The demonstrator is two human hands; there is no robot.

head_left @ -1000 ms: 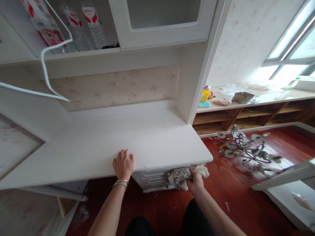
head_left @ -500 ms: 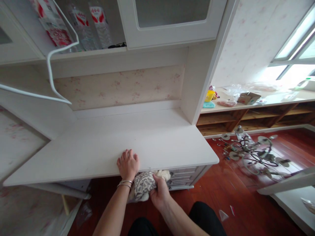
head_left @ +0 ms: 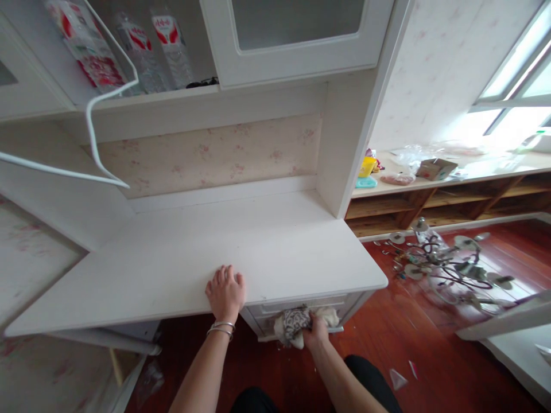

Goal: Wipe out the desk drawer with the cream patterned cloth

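A crumpled, soft cloth [head_left: 293,324], cream with a grey mottled print, is clenched in the right hand [head_left: 317,332] against the panelled white drawer front [head_left: 301,307]. The left hand [head_left: 225,291] lies flat, fingers spread, on the smooth white desktop [head_left: 193,258].

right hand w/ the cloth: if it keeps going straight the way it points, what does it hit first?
Likely the drawer front under the desk top: the right hand already presses the cloth against it. Depth unclear.

One head-worn camera looks forward and down, close over the white desk [head_left: 193,252], red floor [head_left: 430,355] right.
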